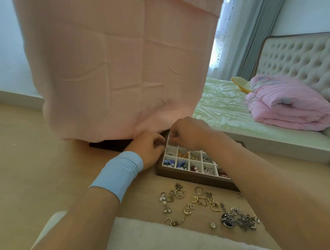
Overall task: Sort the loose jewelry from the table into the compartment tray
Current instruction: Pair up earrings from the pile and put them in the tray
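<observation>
A wooden compartment tray (191, 177) with white cells stands on the table, several cells holding small jewelry. Loose jewelry (203, 203) lies in front of it: gold heart rings, hoops, pearl pieces and a silver chain (240, 218). My left hand (148, 149), with a blue band on its wrist, sits at the tray's far left corner with fingers curled. My right hand (187, 131) is over the tray's back left cells, fingertips pinched together. Both hands meet there; whatever small piece they hold is hidden by the fingers.
A large pink cloth-covered object (110, 61) stands right behind the tray, with a dark base (107, 146) under it. A white fluffy cushion (170, 243) lies at the table's near edge. A bed with a folded pink blanket (288, 107) is to the right.
</observation>
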Demonstrator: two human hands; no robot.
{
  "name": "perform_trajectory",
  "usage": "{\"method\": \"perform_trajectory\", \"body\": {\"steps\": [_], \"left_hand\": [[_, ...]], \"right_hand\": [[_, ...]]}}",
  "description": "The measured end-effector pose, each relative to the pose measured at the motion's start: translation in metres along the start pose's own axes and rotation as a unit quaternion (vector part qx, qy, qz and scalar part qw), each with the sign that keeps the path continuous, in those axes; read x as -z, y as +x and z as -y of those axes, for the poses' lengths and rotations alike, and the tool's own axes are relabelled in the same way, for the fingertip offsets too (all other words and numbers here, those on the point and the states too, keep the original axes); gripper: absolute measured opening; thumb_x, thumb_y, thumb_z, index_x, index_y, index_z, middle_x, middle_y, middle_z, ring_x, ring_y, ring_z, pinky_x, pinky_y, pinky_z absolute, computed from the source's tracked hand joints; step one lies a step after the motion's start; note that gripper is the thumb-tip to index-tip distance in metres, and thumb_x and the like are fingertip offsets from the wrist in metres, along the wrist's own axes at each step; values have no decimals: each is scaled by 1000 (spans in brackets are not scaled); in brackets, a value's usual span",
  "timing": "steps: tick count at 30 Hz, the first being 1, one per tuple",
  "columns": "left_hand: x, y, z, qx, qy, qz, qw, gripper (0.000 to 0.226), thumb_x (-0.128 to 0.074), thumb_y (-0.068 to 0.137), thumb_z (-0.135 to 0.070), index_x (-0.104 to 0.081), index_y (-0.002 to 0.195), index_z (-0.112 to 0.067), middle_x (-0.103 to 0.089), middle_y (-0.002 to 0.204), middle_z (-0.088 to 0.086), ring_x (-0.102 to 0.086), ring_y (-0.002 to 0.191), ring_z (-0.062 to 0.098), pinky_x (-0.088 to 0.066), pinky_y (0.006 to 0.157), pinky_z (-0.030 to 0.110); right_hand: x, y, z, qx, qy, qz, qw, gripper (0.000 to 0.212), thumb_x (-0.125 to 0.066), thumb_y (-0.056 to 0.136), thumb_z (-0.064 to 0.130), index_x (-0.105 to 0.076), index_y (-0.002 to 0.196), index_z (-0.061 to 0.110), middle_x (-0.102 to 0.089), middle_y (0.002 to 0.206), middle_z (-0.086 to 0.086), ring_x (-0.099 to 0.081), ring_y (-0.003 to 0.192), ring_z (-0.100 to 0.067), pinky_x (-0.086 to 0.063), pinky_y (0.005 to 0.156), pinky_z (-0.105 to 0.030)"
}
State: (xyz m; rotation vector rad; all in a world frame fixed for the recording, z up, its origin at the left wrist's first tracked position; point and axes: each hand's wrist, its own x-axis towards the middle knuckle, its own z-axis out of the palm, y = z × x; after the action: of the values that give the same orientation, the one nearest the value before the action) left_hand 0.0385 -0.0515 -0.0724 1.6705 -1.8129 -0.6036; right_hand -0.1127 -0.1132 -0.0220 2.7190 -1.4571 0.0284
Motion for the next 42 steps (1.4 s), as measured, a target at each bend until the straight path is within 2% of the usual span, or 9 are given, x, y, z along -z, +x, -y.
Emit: {"method": "perform_trajectory", "body": {"steps": [6,9,14,21,25,29,36,39,42], "left_hand": [[-2,1,1,-3,-2,7,1000,35,-60,95,-26,-59,129,-19,-65,121,-2,-58,103,13,-43,94,25],[-2,1,2,-10,7,2,1000,34,-60,94,-23,-61,128,-18,-66,119,-1,-59,103,14,-44,93,25],[-1,-2,-4,-31,33,-14,999,29,-62,92,-19,-64,121,-19,-66,113,-1,-61,98,13,-48,91,26],[0,-17,-30,-109,60,-22,992,12,-61,90,-25,-57,84,-34,-55,88,-11,-50,76,4,-41,68,21],[3,-37,-45,-116,67,24,991,8,-61,87,-23,-63,87,-30,-60,84,-11,-55,76,10,-48,71,27],[11,-62,-39,-129,109,45,985,14,-63,88,-22,-61,81,-34,-60,77,-16,-55,74,6,-43,68,21],[15,-112,-4,-131,64,24,989,15,-66,85,-19,-64,80,-34,-63,75,-15,-58,74,10,-46,62,16],[17,-116,2,-133,56,33,989,15,-68,85,-18,-64,84,-33,-65,79,-15,-59,74,9,-45,61,12],[18,-114,2,-147,32,11,989,19,-70,84,-15,-65,91,-32,-66,83,-17,-59,74,11,-42,59,10]], "right_hand": [[-8,7,10,-5,-45,-9,999,23,-59,98,29,-61,75,29,-59,73,5,-54,64,-14,-39,54,-25],[-9,8,12,-28,-51,-33,998,17,-61,96,31,-72,87,23,-66,81,2,-60,71,-18,-38,54,-25],[0,-11,9,-42,22,-48,998,10,-69,92,40,-72,97,31,-69,98,7,-64,89,-17,-51,74,-31],[25,-88,18,22,88,-13,996,10,-67,92,36,-76,94,32,-69,97,14,-64,91,-11,-55,81,-34],[21,-122,28,57,121,48,990,10,-71,89,35,-77,96,38,-64,88,22,-61,90,-4,-50,81,-25],[7,-133,38,92,147,69,982,19,-74,88,32,-77,106,38,-59,84,23,-53,81,2,-45,75,-18],[-8,-131,43,119,124,70,983,15,-73,90,39,-77,105,42,-71,105,21,-61,100,0,-48,80,-23],[-14,-128,42,121,138,71,980,12,-72,91,38,-78,101,39,-71,98,21,-60,92,4,-47,80,-18],[-13,-128,34,83,302,76,947,6,-73,92,28,-79,93,30,-70,76,18,-58,62,6,-45,65,-10]]}}
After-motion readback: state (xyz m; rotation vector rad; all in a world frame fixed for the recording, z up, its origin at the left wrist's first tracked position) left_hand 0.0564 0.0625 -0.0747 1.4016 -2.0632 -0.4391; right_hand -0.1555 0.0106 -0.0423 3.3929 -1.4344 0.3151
